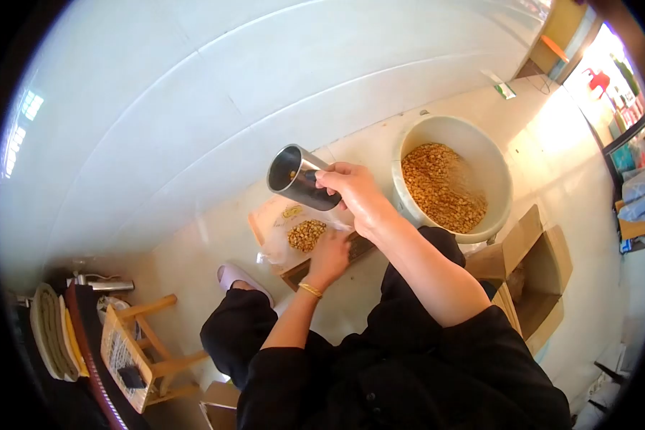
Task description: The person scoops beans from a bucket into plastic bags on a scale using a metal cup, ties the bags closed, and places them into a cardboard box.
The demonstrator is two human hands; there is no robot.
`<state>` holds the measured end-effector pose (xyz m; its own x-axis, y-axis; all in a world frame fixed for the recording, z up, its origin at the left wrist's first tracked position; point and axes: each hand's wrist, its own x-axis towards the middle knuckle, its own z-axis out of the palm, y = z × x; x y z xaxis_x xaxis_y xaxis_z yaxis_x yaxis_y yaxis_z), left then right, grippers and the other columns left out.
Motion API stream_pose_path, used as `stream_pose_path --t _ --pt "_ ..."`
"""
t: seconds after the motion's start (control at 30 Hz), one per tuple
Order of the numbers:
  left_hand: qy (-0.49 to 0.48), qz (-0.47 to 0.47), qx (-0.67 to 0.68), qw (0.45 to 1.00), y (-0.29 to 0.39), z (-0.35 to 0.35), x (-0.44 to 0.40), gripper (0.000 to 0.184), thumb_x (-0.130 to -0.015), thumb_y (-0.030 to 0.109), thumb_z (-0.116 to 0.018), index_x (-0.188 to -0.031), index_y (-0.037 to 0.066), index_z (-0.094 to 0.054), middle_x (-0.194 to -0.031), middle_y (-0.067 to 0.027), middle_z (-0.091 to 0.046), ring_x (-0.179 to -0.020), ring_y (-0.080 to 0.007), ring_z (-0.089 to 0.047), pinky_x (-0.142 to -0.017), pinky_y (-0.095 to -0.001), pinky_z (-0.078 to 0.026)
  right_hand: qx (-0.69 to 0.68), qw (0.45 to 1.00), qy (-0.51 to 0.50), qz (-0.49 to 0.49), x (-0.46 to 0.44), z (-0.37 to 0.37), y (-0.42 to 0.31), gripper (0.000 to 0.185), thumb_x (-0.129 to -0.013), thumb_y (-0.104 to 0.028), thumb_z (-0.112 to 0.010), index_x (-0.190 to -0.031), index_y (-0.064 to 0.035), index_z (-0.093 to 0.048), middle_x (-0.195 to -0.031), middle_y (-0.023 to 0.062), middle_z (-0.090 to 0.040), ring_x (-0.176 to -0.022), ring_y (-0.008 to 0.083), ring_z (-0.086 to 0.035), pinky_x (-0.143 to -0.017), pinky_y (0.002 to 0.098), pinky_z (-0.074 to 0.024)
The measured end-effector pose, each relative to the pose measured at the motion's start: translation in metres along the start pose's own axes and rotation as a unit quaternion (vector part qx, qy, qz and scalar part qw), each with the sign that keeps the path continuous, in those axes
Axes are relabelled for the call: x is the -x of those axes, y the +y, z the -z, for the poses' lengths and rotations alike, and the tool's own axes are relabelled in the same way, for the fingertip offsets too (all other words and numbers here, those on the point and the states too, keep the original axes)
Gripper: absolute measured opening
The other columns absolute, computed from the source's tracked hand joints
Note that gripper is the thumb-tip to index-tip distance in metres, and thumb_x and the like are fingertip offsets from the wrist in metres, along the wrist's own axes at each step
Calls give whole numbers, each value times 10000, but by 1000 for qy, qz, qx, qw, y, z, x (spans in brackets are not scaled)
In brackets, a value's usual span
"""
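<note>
My right hand [351, 190] is wrapped round the handle of a metal cup [302, 179], which is tilted with its mouth toward the upper left. A few yellow-brown pieces show inside the cup. Below it, my left hand [330, 256] reaches to a clear plastic bag [276, 240] lying over a cardboard box [294, 276]. A small heap of yellow-brown pieces [307, 235] is in the bag, beside my left fingers. Those fingers are blurred, and what they touch cannot be made out.
A large pale tub [403, 172] with many such pieces [441, 186] stands at the right. Below it is an open cardboard box [537, 287]. A wooden stool [147, 344] stands at the lower left, near folded cloths [50, 330]. A white wall [193, 107] runs behind.
</note>
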<state>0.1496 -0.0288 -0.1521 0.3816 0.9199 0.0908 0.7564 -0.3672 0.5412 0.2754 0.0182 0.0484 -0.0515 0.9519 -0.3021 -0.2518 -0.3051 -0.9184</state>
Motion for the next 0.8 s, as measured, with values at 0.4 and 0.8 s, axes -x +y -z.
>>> stream_pose_path --t 0.4,0.8 --pt "123 238 327 906 0 13 5 643 -822 79 -542 -1387 -37 -258 -1367 -287 -374 -1271 -396 -375 -1053 -391 -307 28 999 -12 -16 0 -5 9 119 -815 -221 -620 -794 -104 -614 -798 -29 -578 -717 52 -437 -597 242 -313" --pt "-87 161 -75 980 12 69 -5 459 -850 261 -571 -1241 40 -474 -1282 -226 -471 -1227 -393 -428 -1065 -485 -259 27 999 -42 -10 2 -6 1 149 -818 -207 -646 -824 -58 -640 -786 -3 -592 -726 74 -480 -620 241 -349"
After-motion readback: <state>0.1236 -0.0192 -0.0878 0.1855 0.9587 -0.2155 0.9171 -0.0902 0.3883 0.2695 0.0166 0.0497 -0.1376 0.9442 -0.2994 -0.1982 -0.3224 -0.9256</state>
